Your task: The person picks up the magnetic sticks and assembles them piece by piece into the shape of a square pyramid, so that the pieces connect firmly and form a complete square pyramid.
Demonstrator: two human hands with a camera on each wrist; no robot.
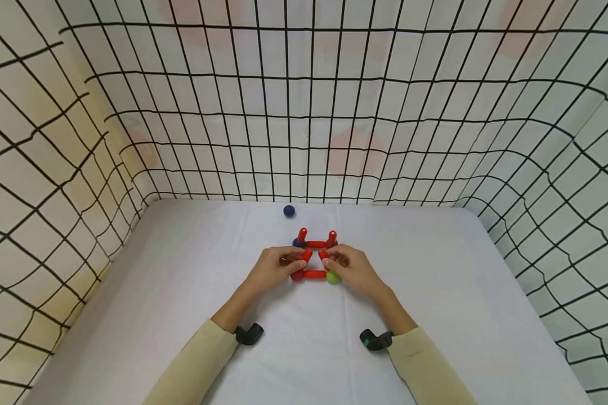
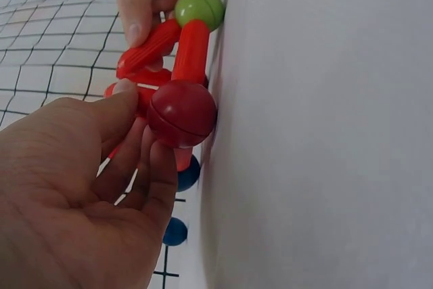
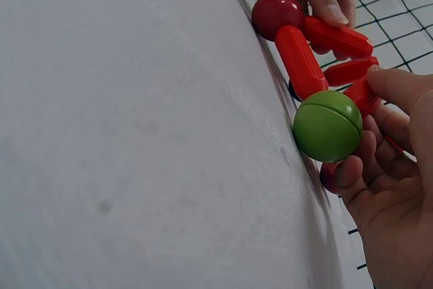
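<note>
A frame of red rods and coloured balls lies on the white tabletop. My left hand (image 1: 271, 269) pinches a red rod (image 1: 307, 256) that stands up from the dark red ball (image 2: 181, 114) at the front left corner. At the front right corner, my right hand (image 1: 358, 271) pinches another red rod (image 1: 323, 256) rising from the green ball (image 3: 328, 126). A red front rod (image 1: 314, 274) joins these two balls. Behind, a back rod (image 1: 316, 244) runs between a dark blue ball (image 1: 298, 243) and a partly hidden reddish ball (image 1: 333, 244), each bearing an upright rod.
A loose dark blue ball (image 1: 289, 211) lies on the white tabletop (image 1: 436, 281) behind the frame, near the back edge. Black wire netting (image 1: 309, 112) encloses the back and both sides. Both wrists wear black cameras.
</note>
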